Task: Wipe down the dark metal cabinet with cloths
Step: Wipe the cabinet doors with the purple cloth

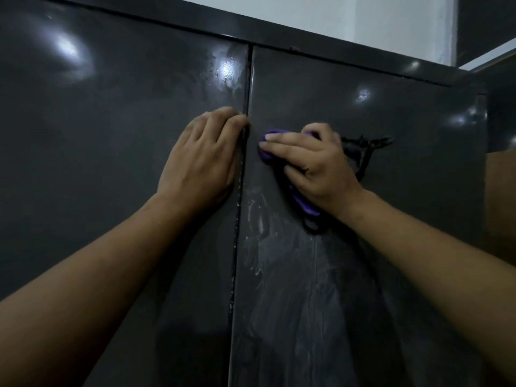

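Up close, a dark metal cabinet (pixel 111 135) fills almost the whole view, glossy grey-black, with several bright glints of light on it. It has two doors: a left door (pixel 97 205) and a right door (pixel 405 219). They meet at a vertical seam (pixel 236 247) running down the middle. Pale specks dot the seam's edge. Whitish streaks (pixel 262 233) smear the right door just right of the seam, in its lower half. Above the cabinet's top edge, far right, is a strip of pale wall (pixel 377 20).

Both my bare arms reach up and forward. My left hand (pixel 203 160) lies palm-down on the left door, its fingers bent at the knuckles with the tips right at the seam. I cannot tell whether they hook the door's edge or only press on it.

My right hand (pixel 315 169) is on the right door, just beside the seam, gripping a purple cloth (pixel 264 155) and pressing it to the metal. My forefinger lies straight across the bunched cloth while the other fingers curl around it. A tail of cloth hangs below my palm.

Just right of that hand is one black handle (pixel 365 143) with what looks like dark cord tied on it.

Count: two hands, two doors, one cloth, one handle.
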Available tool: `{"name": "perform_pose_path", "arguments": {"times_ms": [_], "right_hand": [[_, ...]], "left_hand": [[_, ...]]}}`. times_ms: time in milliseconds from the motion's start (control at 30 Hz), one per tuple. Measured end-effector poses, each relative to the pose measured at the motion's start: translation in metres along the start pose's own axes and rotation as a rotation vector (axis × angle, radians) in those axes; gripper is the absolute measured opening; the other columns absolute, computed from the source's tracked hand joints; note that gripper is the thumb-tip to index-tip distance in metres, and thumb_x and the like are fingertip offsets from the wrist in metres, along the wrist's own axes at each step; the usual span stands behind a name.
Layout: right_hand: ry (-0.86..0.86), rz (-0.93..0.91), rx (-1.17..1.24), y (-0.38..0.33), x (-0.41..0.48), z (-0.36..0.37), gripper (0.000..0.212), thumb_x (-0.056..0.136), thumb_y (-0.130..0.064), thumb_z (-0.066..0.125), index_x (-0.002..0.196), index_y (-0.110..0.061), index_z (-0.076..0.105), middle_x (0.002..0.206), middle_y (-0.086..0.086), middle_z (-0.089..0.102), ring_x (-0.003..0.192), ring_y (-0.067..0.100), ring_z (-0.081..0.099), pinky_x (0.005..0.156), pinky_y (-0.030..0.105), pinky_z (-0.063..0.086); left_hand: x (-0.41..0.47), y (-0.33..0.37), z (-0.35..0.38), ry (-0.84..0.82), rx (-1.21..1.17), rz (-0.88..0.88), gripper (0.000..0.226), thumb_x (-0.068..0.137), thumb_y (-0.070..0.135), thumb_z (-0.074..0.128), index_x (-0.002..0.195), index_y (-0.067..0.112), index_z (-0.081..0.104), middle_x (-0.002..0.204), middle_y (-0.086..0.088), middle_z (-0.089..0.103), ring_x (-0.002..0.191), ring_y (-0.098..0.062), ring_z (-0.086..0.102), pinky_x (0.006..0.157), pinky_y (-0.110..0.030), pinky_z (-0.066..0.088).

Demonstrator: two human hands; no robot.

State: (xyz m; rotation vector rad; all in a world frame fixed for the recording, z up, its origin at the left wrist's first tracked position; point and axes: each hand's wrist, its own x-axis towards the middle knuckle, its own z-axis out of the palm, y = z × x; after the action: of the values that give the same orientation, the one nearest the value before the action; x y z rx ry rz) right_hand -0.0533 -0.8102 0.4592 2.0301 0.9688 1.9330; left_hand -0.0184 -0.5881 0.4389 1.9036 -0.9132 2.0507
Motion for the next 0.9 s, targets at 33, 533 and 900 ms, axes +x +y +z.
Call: {"name": "perform_pose_path", "arguments": {"times_ms": [33, 533, 900], "right_hand": [[-0.001, -0.010, 0.001, -0.008, -0.005, 0.003, 0.040, 0.088, -0.019, 0.056, 0.124, -0.029, 0.071, 0.132, -0.014, 0.064, 0.102, 0.027, 0.054, 0.090, 0.043, 0.041], [-0.045, -0.001, 0.094, 0.004, 0.003, -0.009, 0.035, 0.087, -0.028, 0.056, 0.116, -0.032, 0.074, 0.123, -0.017, 0.068, 0.099, 0.022, 0.046, 0.084, 0.048, 0.043], [-0.411, -0.462, 0.216, 0.006, -0.018, -0.018, 0.023, 0.091, -0.035, 0.059, 0.101, -0.033, 0.079, 0.112, -0.020, 0.071, 0.100, 0.020, 0.048, 0.080, 0.042, 0.043]], "left_hand": [[-0.001, 0.001, 0.000, 0.031, -0.008, -0.033, 0.031, 0.101, 0.020, 0.043, 0.129, 0.008, 0.052, 0.133, -0.014, 0.052, 0.118, -0.031, 0.050, 0.107, -0.041, 0.038], [-0.013, 0.003, 0.004, -0.029, 0.071, -0.061, 0.035, 0.096, 0.017, 0.044, 0.127, 0.005, 0.054, 0.143, -0.016, 0.048, 0.134, -0.034, 0.043, 0.120, -0.045, 0.025], [-0.018, 0.002, 0.001, -0.060, 0.108, 0.029, 0.049, 0.095, 0.020, 0.043, 0.144, 0.012, 0.044, 0.150, -0.014, 0.043, 0.138, -0.032, 0.040, 0.120, -0.050, 0.021]]}}
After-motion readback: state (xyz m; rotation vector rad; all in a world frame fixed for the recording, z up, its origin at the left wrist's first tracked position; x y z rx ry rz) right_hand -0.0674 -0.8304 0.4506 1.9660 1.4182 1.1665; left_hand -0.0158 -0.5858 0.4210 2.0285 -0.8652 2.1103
